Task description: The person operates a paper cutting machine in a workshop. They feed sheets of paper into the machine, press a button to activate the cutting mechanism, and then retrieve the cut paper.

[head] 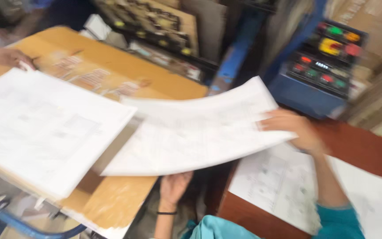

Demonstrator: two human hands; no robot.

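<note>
Sheet of white printed paper is mid-air between the stack on the left and the sheets on the red table; your right hand pinches its right edge; your left hand props it from below, grip hidden; it's bowing, so it could crease or slip; someone else's hand sits far left.

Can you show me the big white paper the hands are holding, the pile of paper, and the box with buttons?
Large curved white printed sheet (191,137): head view, its middle.
Thick white paper stack (40,128): head view, top sheet.
Blue button control box (321,66): head view, front panel.
</note>
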